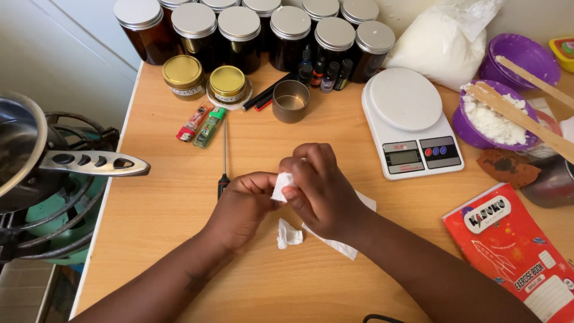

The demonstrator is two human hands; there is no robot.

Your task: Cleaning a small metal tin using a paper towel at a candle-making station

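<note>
While both hands meet just in front of the kitchen scale point(411, 122), the left hand point(242, 206) and right hand point(320, 188) pinch a small white paper scrap point(281, 186) between clenched fingers; firm, close grips should keep the paper controlled.

Two lighters point(201, 124), perhaps ten jars point(239, 36)

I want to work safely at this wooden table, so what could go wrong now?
1. The crumpled white paper scrap under the hands could be swept off the table.
2. The long wooden stick resting across the purple bowl of white powder could perhaps tip it if bumped.
</note>
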